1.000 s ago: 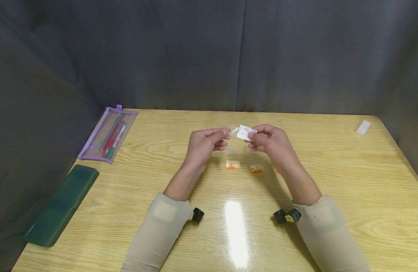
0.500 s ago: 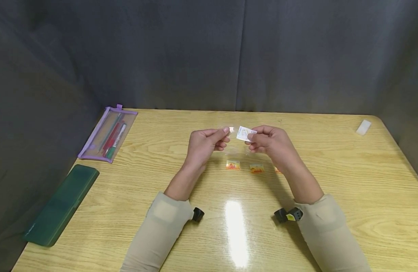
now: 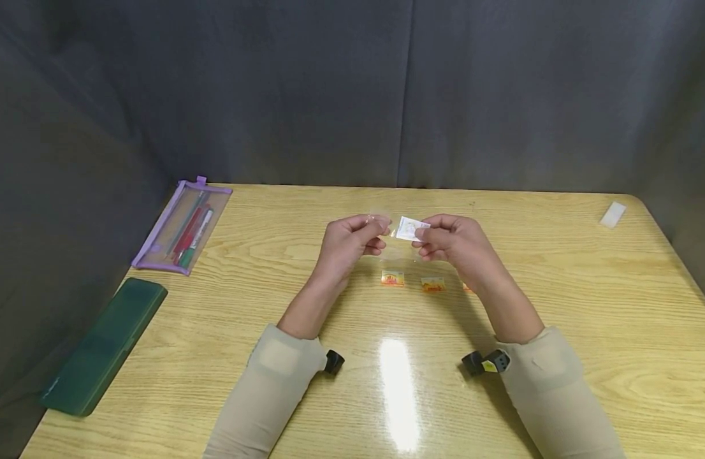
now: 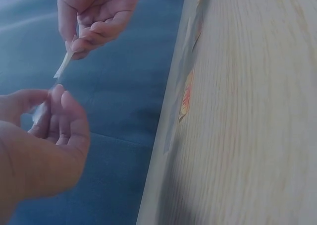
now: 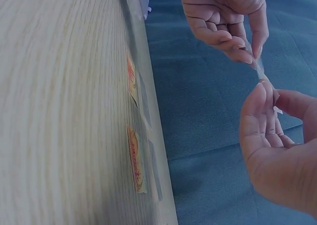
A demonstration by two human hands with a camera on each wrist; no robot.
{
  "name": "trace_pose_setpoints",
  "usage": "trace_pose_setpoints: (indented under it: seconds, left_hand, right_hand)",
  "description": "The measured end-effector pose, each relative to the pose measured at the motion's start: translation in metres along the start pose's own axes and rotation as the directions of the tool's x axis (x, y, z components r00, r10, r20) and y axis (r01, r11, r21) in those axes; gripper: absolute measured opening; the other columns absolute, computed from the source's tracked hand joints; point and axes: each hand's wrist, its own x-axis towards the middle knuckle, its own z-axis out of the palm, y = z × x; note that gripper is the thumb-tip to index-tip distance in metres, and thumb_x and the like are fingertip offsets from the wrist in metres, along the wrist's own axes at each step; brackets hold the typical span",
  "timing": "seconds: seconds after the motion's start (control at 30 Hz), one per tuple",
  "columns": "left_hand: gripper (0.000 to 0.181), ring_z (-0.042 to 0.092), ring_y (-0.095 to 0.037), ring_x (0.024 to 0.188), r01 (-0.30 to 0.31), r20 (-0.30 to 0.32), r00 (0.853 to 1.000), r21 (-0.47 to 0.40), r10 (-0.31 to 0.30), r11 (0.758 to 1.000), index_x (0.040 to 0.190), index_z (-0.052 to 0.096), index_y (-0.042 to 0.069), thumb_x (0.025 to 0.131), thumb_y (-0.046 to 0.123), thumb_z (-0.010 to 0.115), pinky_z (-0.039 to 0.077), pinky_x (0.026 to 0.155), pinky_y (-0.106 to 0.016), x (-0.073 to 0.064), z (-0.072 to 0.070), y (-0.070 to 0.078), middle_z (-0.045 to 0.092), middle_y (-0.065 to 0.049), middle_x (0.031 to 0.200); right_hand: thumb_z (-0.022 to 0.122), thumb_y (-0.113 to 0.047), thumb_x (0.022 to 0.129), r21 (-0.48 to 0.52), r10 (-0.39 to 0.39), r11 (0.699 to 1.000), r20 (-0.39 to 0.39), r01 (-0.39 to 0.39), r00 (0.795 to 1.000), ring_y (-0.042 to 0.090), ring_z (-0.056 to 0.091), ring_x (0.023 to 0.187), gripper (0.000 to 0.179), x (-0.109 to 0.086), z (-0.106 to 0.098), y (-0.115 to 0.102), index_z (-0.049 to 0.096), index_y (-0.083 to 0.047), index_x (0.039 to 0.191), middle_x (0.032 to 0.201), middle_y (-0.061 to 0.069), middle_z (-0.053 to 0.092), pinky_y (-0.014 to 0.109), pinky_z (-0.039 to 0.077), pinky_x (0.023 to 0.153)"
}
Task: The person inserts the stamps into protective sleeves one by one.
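Above the middle of the table, my left hand (image 3: 349, 245) pinches a small clear plastic sleeve (image 5: 260, 69) between thumb and forefinger. Close on its right, my right hand (image 3: 457, 243) holds a small white printed card (image 3: 410, 228) by its right end. The card's free end points at the sleeve; whether they touch is unclear. On the table below lie small orange-and-yellow cards, a left one (image 3: 392, 278) and a middle one (image 3: 433, 284). Another orange card (image 3: 467, 288) is partly hidden by my right wrist.
Faint clear plastic pieces lie on the table (image 3: 261, 382) behind the cards. At the left are a purple-edged mesh pouch (image 3: 157, 239) with pens and a dark green case (image 3: 106, 347). A white block (image 3: 613, 215) sits far right. Dark curtains (image 3: 329, 95) stand behind.
The white card has shifted slightly left and down with my right hand. My left hand has edged right, and the clear plastic in its fingers has changed angle.
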Motion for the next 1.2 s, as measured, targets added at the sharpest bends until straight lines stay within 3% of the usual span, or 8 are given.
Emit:
trace_pose_setpoints:
  seconds: [0.13, 0.3, 0.5, 0.7, 1.03, 1.2]
  left_hand:
    - [0.018, 0.068, -0.009, 0.066, 0.016, 0.023, 1.0, -0.016, -0.016, 1.0, 0.106, 0.074, 0.0, 0.093, 0.013, 0.074, 0.06, 0.063, -0.021, -0.0007, 0.0, 0.0001, 0.073, -0.002, 0.088]
    - [0.017, 0.072, -0.011, 0.066, 0.038, 0.044, 0.998, -0.034, -0.036, 0.999, 0.105, 0.073, 0.001, 0.092, 0.011, 0.075, 0.062, 0.063, -0.023, -0.001, 0.0001, 0.0005, 0.077, -0.014, 0.092]
    - [0.023, 0.075, -0.01, 0.072, 0.044, 0.061, 0.997, -0.021, -0.043, 0.999, 0.114, 0.074, 0.001, 0.094, 0.012, 0.073, 0.062, 0.066, -0.023, -0.0009, 0.0002, 0.0017, 0.078, -0.014, 0.098]
    - [0.023, 0.075, -0.01, 0.071, 0.049, 0.032, 0.998, -0.009, -0.049, 0.999, 0.11, 0.075, 0.001, 0.095, 0.018, 0.073, 0.063, 0.067, -0.024, -0.0015, 0.0001, 0.0017, 0.077, -0.017, 0.097]
    - [0.026, 0.072, -0.009, 0.07, 0.002, -0.019, 1.0, 0.046, -0.001, 0.999, 0.103, 0.078, 0.0, 0.093, 0.024, 0.076, 0.062, 0.069, -0.024, -0.0014, 0.0004, -0.0005, 0.076, -0.023, 0.101]
    - [0.027, 0.071, -0.009, 0.069, -0.007, -0.037, 0.999, 0.048, 0.009, 0.999, 0.101, 0.079, 0.002, 0.093, 0.027, 0.077, 0.062, 0.068, -0.024, -0.0009, 0.0007, -0.0013, 0.078, -0.013, 0.091]
  right_hand:
    - [0.063, -0.012, 0.1, -0.001, -0.01, 1.0, -0.001, 0.01, 1.0, 0.008, 0.065, 0.071, 0.025, -0.0004, -0.0002, 0.0004, 0.058, 0.007, 0.115, 0.081, -0.003, 0.07, 0.023, 0.06, 0.069]
    - [0.063, -0.011, 0.099, -0.007, -0.013, 1.0, -0.01, 0.013, 1.0, 0.008, 0.066, 0.071, 0.023, -0.0001, -0.0005, 0.0011, 0.059, 0.005, 0.114, 0.082, -0.003, 0.07, 0.022, 0.061, 0.069]
    - [0.063, -0.011, 0.099, -0.021, -0.017, 1.0, -0.018, 0.017, 1.0, 0.008, 0.066, 0.071, 0.022, 0.0005, -0.0006, 0.0012, 0.059, 0.005, 0.114, 0.082, -0.004, 0.069, 0.023, 0.061, 0.069]
    - [0.063, -0.012, 0.1, -0.047, -0.017, 0.999, -0.018, 0.016, 1.0, 0.007, 0.066, 0.071, 0.023, 0.0005, 0.0001, 0.0004, 0.059, 0.005, 0.114, 0.081, -0.004, 0.07, 0.023, 0.061, 0.07]
    - [0.062, -0.012, 0.1, -0.047, -0.014, 0.999, -0.021, 0.013, 1.0, 0.008, 0.066, 0.072, 0.023, -0.0006, 0.0, -0.001, 0.059, 0.005, 0.115, 0.082, -0.004, 0.069, 0.023, 0.061, 0.07]
    - [0.062, -0.012, 0.1, -0.046, -0.01, 0.999, -0.025, 0.009, 1.0, 0.008, 0.066, 0.072, 0.023, -0.0002, 0.0005, -0.0008, 0.059, 0.004, 0.116, 0.082, -0.004, 0.069, 0.024, 0.061, 0.07]
